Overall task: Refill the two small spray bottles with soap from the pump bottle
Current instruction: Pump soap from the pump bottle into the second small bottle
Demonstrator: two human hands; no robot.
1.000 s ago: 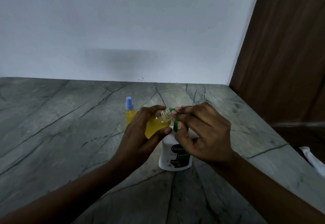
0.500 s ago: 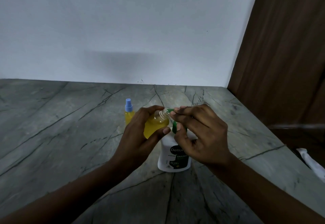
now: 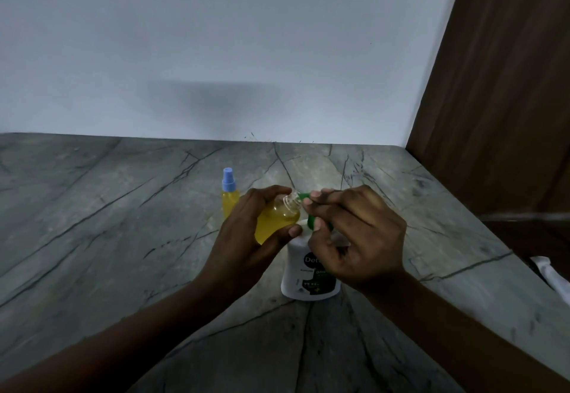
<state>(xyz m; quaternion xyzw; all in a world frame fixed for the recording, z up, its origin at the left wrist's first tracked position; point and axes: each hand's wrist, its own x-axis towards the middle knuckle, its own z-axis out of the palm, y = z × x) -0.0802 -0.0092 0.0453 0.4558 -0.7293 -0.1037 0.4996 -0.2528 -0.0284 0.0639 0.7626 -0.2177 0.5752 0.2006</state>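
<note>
Grey-white wall (image 3: pixel 216 37) behind, brown wood panel (image 3: pixel 509 84) on the right, and a grey veined stone tabletop (image 3: pixel 92 223) across the lower frame. Both bare forearms come in from the bottom edge and meet at centre. Left hand (image 3: pixel 243 238) is wrapped around the uncapped spray bottle (image 3: pixel 276 221): fingers over the far side, thumb across the near side. That bottle is lifted off the tabletop and tilted, its clear threaded neck (image 3: pixel 291 201) pointing up and to the right; the body shows yellow liquid. Right hand (image 3: pixel 357 238) is curled over the green pump head (image 3: pixel 311 219), fingers lying along the top and thumb tucked under at the collar. The white pump bottle (image 3: pixel 296 272) stands upright on the tabletop directly below both hands, its dark label partly hidden by the right hand. The spout tip (image 3: pixel 304 196) sits right at the mouth of the tilted bottle; whether it is inside the neck or just touching the rim, cannot tell. The second spray bottle (image 3: pixel 229 198), with a blue cap on and yellow liquid inside, stands upright on the tabletop just beyond the left hand, partly hidden by its knuckles. A white object (image 3: pixel 552 275) is at the right edge, off the tabletop; unclear what it is.
</note>
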